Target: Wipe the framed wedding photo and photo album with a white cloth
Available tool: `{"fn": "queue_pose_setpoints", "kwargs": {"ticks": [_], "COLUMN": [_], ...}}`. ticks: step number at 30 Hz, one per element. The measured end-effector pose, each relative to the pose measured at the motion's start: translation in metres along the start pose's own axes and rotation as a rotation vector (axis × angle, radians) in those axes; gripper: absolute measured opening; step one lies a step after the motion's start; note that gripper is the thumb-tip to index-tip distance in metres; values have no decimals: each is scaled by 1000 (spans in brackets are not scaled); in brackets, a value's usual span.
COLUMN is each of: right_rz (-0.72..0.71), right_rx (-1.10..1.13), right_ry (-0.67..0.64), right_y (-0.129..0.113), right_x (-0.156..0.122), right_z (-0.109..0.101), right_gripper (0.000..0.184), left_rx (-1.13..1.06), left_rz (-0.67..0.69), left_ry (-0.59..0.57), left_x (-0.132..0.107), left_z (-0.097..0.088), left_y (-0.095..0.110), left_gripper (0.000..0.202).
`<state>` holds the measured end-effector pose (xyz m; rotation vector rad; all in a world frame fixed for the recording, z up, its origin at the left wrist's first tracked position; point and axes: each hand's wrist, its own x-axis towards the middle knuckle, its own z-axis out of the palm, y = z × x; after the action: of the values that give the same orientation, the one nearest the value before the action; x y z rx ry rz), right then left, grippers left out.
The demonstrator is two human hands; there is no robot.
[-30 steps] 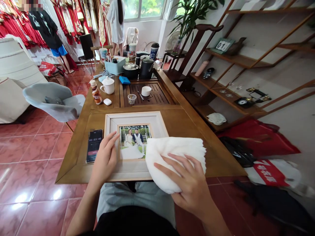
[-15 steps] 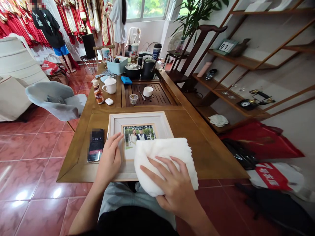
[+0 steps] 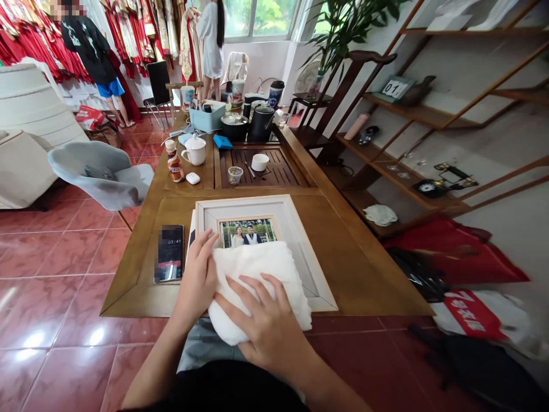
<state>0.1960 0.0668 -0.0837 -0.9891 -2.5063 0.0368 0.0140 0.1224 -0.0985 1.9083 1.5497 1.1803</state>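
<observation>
Hand [image 3: 268, 329] wide open on cloth [image 3: 258, 261]

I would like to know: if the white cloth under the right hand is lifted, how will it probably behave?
The white cloth would probably droop, since its outline is soft and uneven. It is likely light for its size, as it looks like plain fabric. It seems unlikely to roll, because it lies spread over the picture frame.

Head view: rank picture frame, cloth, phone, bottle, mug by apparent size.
Largest to smallest:
1. picture frame (whole outline; partly covered)
2. cloth
3. phone
Last: bottle and mug, too alike to rank.
</observation>
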Motion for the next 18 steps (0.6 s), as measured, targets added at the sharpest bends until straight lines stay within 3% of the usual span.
{"fn": "queue_pose_setpoints", "kwargs": {"ticks": [8, 12, 18], "right_rz": [-119, -240, -356], "right_rx": [-77, -126, -87], "right_ry": [-212, -269, -343], "right_y": [16, 28, 52], "right_x": [3, 13, 39], "right_z": [-14, -17, -22], "right_gripper": [69, 78, 65], "left_rx": [-40, -105, -207], "left_rz": [6, -92, -140], "left_ry": [58, 60, 31], "left_x": [-9, -16, -17], "left_z": [-6, -3, -1], "left_y": [-13, -24, -31], "left_gripper": [49, 55, 56]}}
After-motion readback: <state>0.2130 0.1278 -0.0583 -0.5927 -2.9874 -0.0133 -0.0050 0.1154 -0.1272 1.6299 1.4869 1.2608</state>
